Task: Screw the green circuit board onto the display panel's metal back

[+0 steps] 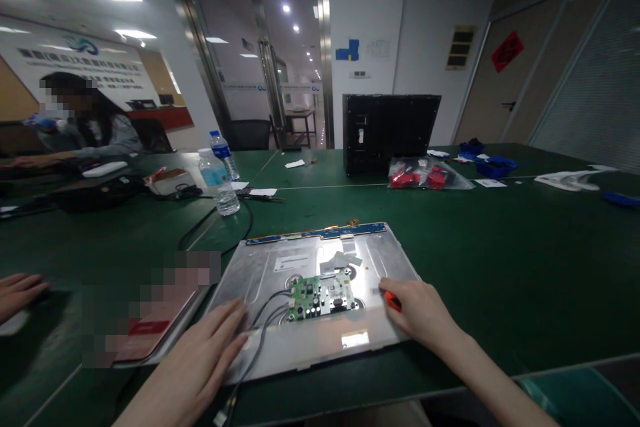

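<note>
Head view, single frame.

1. Metal-backed panel (280,267): lies flat on the green table (500,247), lower centre of the frame, with a blue strip (320,233) along its far edge.
2. Green circuit board (323,295): mounted on the panel's near half, between the two hands. Dark cables (265,320) run from its left side toward the bottom edge of the frame.
3. Left hand (200,353): lower left, spread flat with fingers extended and grasping nothing. It rests on the panel's near-left corner beside the cables.
4. Right hand (417,313): lower right, curled around an orange-handled tool (393,301). Only a sliver of the handle shows and the tip is hidden. The hand sits on the panel just right of the board.
5. Step in hand, as judged: the panel is steadied while the tool is brought to the board's right side. A fastener there cannot be made out. The next move calls for the tip to be set squarely and the left palm to keep the panel from sliding.
6. Surroundings:
   - Centre left: two water bottles (219,180).
   - Upper centre: a black cabinet (390,130), with a clear bag of red parts (425,175) beside it.
   - Lower left: a blurred red-covered item (150,320).
   - Left edge: another person's hand (17,290).
   - Upper left: a seated person (85,120).
</note>
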`<state>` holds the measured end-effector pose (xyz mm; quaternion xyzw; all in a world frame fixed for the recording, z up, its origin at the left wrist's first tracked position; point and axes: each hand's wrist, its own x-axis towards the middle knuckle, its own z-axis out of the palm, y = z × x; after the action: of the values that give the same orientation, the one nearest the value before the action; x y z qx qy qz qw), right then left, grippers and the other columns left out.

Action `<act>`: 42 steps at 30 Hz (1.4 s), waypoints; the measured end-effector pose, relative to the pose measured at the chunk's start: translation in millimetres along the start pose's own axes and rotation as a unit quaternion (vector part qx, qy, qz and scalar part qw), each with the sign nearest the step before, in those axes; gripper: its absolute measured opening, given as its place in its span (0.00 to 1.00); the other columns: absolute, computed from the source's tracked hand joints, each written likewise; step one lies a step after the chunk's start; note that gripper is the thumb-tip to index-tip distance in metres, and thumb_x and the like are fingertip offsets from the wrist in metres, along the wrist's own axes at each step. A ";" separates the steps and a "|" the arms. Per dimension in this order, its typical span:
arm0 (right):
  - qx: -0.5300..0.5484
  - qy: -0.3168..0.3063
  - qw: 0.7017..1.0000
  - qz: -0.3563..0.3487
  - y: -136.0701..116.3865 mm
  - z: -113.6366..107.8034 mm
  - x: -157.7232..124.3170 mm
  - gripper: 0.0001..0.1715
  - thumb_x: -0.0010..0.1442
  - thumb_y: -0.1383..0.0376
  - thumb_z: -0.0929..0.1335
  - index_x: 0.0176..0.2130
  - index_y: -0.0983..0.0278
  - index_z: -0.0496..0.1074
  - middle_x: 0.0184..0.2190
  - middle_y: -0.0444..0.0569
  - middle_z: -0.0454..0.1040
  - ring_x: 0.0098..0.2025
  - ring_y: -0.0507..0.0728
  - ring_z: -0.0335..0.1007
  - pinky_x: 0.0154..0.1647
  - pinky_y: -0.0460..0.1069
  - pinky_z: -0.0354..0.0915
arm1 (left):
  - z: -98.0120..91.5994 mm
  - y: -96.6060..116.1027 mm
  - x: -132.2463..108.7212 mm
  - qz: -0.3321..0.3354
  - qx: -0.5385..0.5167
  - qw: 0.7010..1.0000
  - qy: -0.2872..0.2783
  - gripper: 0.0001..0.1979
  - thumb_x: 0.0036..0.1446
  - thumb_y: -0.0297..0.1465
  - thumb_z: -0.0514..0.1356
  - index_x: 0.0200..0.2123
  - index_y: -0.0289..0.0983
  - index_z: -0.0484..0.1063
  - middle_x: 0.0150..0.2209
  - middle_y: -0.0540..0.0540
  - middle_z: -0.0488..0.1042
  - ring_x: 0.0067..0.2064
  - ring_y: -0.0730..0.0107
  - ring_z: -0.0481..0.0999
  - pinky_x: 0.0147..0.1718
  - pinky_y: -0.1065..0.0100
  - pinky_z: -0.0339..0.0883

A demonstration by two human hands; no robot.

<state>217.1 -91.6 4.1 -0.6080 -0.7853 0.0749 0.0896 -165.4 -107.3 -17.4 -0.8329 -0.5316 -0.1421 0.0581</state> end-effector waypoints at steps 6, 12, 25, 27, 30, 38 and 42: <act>0.007 -0.025 1.000 -0.001 5.7 -4.3 -1.1 0.22 0.58 0.66 0.64 0.50 0.60 0.77 0.42 0.55 0.81 0.41 0.64 0.78 0.42 0.53 0.67 | 31.5 -9.9 -13.0 0.006 0.014 1.000 -0.012 0.26 0.68 0.42 0.43 0.66 0.47 0.60 0.64 0.47 0.66 0.62 0.55 0.68 0.59 0.54 0.65; 0.030 -0.025 0.999 -0.001 8.8 -5.7 -7.3 0.22 0.57 0.67 0.65 0.50 0.58 0.76 0.40 0.53 0.81 0.39 0.61 0.78 0.40 0.51 0.66 | 38.3 -15.3 -20.0 0.012 0.048 0.998 -0.039 0.28 0.68 0.43 0.43 0.69 0.49 0.51 0.66 0.48 0.60 0.65 0.53 0.63 0.59 0.48 0.63; 0.032 -0.054 0.997 0.048 36.2 -12.5 -42.9 0.26 0.59 0.66 0.62 0.54 0.60 0.75 0.55 0.51 0.75 0.48 0.65 0.77 0.49 0.60 0.69 | 11.3 35.0 -3.0 0.026 0.050 0.992 -0.116 0.26 0.68 0.42 0.46 0.67 0.49 0.54 0.66 0.47 0.60 0.64 0.52 0.64 0.58 0.47 0.64; 0.021 -0.054 0.996 0.068 45.0 -13.1 -48.4 0.25 0.60 0.65 0.62 0.54 0.60 0.75 0.55 0.51 0.75 0.49 0.66 0.76 0.49 0.60 0.70 | 6.5 45.3 2.4 0.033 0.045 0.990 -0.129 0.25 0.68 0.43 0.46 0.66 0.50 0.57 0.65 0.48 0.62 0.63 0.53 0.66 0.56 0.48 0.65; -0.010 -0.055 0.993 0.100 53.6 -19.1 -51.0 0.23 0.61 0.65 0.62 0.51 0.58 0.77 0.51 0.52 0.78 0.48 0.65 0.77 0.46 0.58 0.70 | 11.9 56.4 6.1 0.053 0.023 0.993 -0.104 0.24 0.69 0.43 0.45 0.67 0.51 0.56 0.65 0.49 0.62 0.64 0.53 0.65 0.59 0.47 0.61; -0.120 -0.021 0.978 0.171 55.0 -25.8 -30.9 0.21 0.66 0.68 0.58 0.52 0.62 0.72 0.43 0.56 0.80 0.43 0.64 0.79 0.37 0.53 0.69 | 23.4 78.2 31.1 0.123 -0.100 0.974 -0.160 0.31 0.68 0.48 0.46 0.70 0.45 0.48 0.69 0.44 0.51 0.69 0.50 0.54 0.66 0.40 0.42; -0.100 0.013 0.976 0.195 56.3 -22.9 -15.8 0.22 0.69 0.59 0.58 0.51 0.63 0.74 0.40 0.58 0.81 0.43 0.66 0.79 0.38 0.54 0.69 | 5.4 99.1 61.0 0.112 -0.145 0.958 -0.222 0.30 0.69 0.49 0.44 0.68 0.44 0.54 0.69 0.43 0.52 0.69 0.50 0.53 0.65 0.38 0.45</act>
<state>279.3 -92.7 12.8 -0.7565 -0.6537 0.0038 0.0219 -51.0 -95.4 1.0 -0.8971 -0.4086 -0.0218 -0.1669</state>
